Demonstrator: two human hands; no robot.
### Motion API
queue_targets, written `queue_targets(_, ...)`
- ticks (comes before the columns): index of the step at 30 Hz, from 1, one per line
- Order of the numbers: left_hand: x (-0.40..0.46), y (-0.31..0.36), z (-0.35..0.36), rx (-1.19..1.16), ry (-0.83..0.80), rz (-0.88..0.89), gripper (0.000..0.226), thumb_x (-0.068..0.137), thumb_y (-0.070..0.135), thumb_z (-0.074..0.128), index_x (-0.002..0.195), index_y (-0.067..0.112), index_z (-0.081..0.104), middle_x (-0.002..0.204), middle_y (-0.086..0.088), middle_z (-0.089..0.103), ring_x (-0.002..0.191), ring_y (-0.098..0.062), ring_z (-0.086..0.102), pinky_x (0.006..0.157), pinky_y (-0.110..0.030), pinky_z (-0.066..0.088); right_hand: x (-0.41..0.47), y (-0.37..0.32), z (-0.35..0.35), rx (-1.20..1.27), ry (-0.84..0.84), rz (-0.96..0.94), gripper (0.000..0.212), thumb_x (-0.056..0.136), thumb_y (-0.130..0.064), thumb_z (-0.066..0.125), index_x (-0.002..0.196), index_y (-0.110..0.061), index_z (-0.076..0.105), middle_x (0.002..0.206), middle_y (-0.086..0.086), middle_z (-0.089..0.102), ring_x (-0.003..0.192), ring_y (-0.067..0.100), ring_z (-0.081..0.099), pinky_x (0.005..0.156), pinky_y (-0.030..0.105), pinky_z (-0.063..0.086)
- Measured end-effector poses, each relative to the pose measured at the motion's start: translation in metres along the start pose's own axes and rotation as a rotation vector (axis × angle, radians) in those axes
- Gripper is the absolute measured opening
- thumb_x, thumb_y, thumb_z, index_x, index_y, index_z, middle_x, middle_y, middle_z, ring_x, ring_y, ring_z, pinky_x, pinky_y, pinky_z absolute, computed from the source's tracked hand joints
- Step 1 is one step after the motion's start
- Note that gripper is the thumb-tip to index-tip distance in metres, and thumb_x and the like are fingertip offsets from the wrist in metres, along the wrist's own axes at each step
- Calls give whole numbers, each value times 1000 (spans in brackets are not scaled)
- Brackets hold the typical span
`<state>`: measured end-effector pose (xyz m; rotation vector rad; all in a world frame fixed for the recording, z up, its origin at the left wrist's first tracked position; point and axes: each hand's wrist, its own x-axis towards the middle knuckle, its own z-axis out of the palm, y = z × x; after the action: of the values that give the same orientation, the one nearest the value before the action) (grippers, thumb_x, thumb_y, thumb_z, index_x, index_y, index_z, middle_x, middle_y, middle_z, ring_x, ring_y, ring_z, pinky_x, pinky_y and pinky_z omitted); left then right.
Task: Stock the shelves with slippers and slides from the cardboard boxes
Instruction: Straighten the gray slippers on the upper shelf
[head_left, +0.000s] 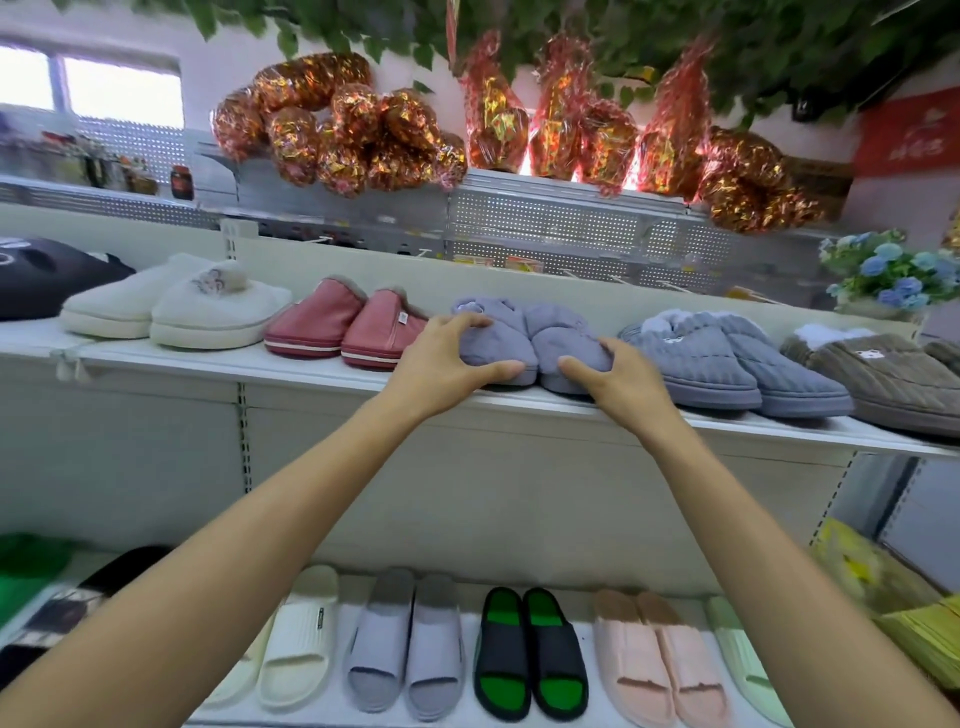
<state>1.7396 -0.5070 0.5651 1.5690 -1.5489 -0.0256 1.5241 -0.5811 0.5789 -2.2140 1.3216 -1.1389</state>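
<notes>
Left hand (447, 358) and right hand (621, 371) each grasp one lilac slipper (524, 338) at the upper shelf (311, 371) front edge; overhanging toes risk tipping off, or nudging the pink pair (343, 327).

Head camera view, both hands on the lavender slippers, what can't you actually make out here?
- Cardboard boxes: none in view, outside the frame.
- Lavender slippers: the left hand and right hand cover their outer sides, so the grip there is hidden.
- Olive slippers: cut off by the right edge.
- Red slipper tag: too small to read.
- Dark and green items at lower left: blurred and cut off.
</notes>
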Motion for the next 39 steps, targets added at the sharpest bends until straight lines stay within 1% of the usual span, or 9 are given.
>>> queue_targets(3, -5, 1, -9, -51, -27, 20, 66, 78, 59, 76, 135, 32, 57, 142, 5, 54, 131, -13, 50, 108, -31, 41, -1, -4, 8, -68, 67, -66, 55, 89, -37, 68, 133, -6, 56, 133, 15, 60, 121, 31, 54, 93, 33, 40)
queue_targets(6, -19, -4, -35, -96, 97, 85, 48, 85, 46, 74, 129, 30, 63, 126, 10, 65, 119, -8, 59, 104, -32, 47, -8, -24, 22, -82, 199, -265, 48, 89, -26, 67, 132, -6, 57, 132, 11, 59, 124, 27, 51, 106, 35, 37)
queue_targets(9, -32, -26, -75, -52, 252, 136, 41, 84, 38, 69, 124, 30, 66, 116, 14, 67, 114, -6, 61, 104, -37, 49, -17, -61, 41, 45, 158, -408, 39, 90, -17, 65, 127, -9, 60, 127, 3, 61, 118, 18, 54, 102, 22, 36)
queue_targets(12, -34, -55, -112, -13, 317, 59, 39, 86, 24, 69, 124, 30, 65, 118, 12, 66, 113, -9, 60, 102, -35, 48, -25, -100, 67, 86, 63, -464, 41, 89, -19, 66, 129, -11, 60, 129, 1, 63, 120, 15, 55, 101, 16, 34)
queue_targets(15, -27, -82, -131, 88, 235, -36, 44, 86, 24, 69, 129, 29, 60, 132, 3, 61, 120, -18, 56, 101, -35, 44, -26, -131, 101, 49, -47, -405, 49, 90, -26, 68, 135, -10, 57, 134, 5, 61, 124, 19, 54, 100, 20, 34)
queue_targets(18, -23, -102, -136, 153, 110, -104, 58, 86, 27, 72, 140, 22, 52, 140, -5, 55, 127, -23, 52, 101, -30, 38, -21, -151, 129, 39, -136, -272, 61, 89, -39, 69, 138, -9, 52, 135, 9, 59, 122, 24, 56, 102, 33, 43)
queue_targets(22, -21, -111, -141, 157, 94, -112, 62, 86, 28, 72, 144, 22, 49, 141, -7, 55, 128, -25, 52, 102, -31, 39, -17, -160, 148, -46, -123, -207, 60, 84, -46, 72, 128, -8, 56, 127, 13, 63, 114, 31, 59, 96, 41, 48)
queue_targets(26, -18, -112, -143, 126, 67, -142, 65, 85, 31, 74, 144, 23, 49, 138, -9, 59, 126, -28, 54, 99, -33, 43, -14, -164, 147, -23, -133, -153, 48, 81, -47, 72, 119, -20, 62, 116, 5, 70, 105, 28, 64, 90, 39, 51)
queue_targets(39, -20, -123, -145, 30, 158, -111, 60, 77, 42, 82, 132, 26, 63, 129, -1, 67, 118, -20, 61, 96, -33, 49, -6, -159, 147, 1, -133, -98, 58, 85, -36, 70, 137, -15, 55, 130, 7, 65, 115, 27, 60, 92, 33, 46)
